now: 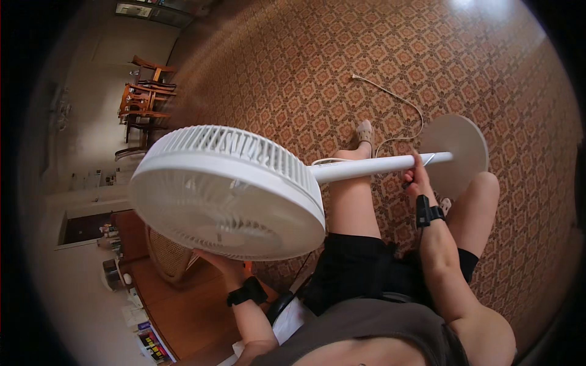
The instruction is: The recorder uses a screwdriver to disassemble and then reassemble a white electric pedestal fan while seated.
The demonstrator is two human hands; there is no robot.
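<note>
A white pedestal fan [244, 183] lies tilted across the view, its slatted round head to the left and its pole running right to a flat round base [467, 146]. My left hand [223, 262] holds the lower rim of the head from beneath; most of its fingers are hidden behind it. Close to the base, my right hand [419, 178] is closed at the pole [372, 168]. Something small and dark shows by its fingers, too small to name. A thin, shiny piece lies along the pole beside that hand.
A pale cord [403, 100] curls over the patterned floor [293, 73] beyond my foot. My bare legs are under and beside the pole. At left stand a wooden table [177, 305] with a woven-backed chair [168, 250], and farther wooden chairs [143, 100].
</note>
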